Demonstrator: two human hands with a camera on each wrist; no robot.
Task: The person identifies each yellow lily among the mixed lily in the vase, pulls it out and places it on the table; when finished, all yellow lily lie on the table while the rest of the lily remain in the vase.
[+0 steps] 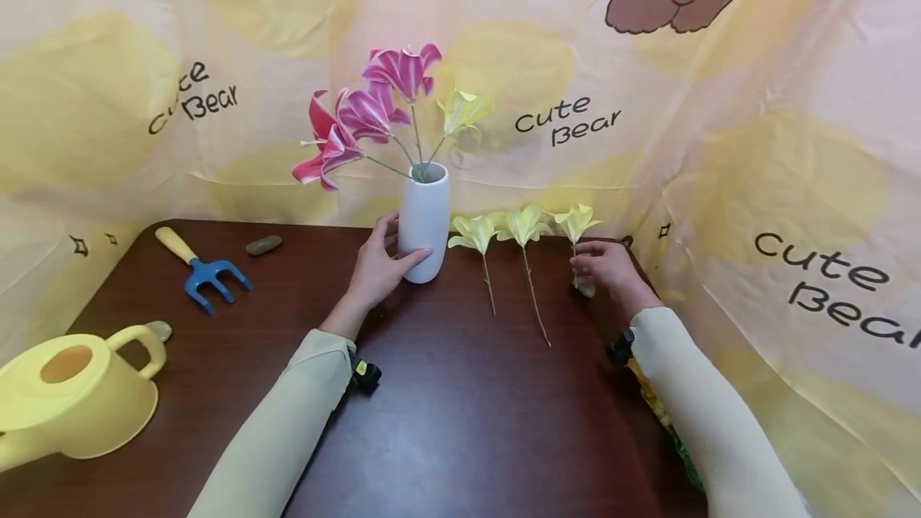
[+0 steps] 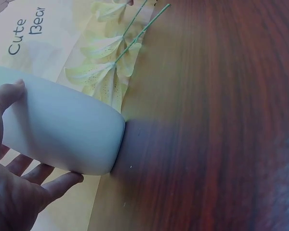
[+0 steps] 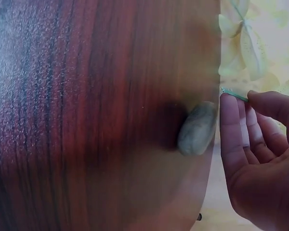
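left hand (image 1: 377, 268) grips the white vase (image 1: 424, 221), fingers (image 2: 55, 185) and thumb curled round its lower body; vase upright on the worktop (image 1: 460, 414). right hand (image 1: 608, 266) pinches the stem of the rightmost yellow flower (image 1: 576, 222), just beside a grey stone (image 3: 197, 129). two other yellow flowers (image 1: 500, 229) lie between.

Both arms wear long pale-yellow sleeves (image 1: 288, 414) reaching the wrists. A small black camera with a yellow mark (image 1: 365, 375) is strapped under each wrist; hands bare.

The words "Cute Bear" stand printed in dark letters, repeated across the yellow backdrop cloth (image 1: 576, 70).
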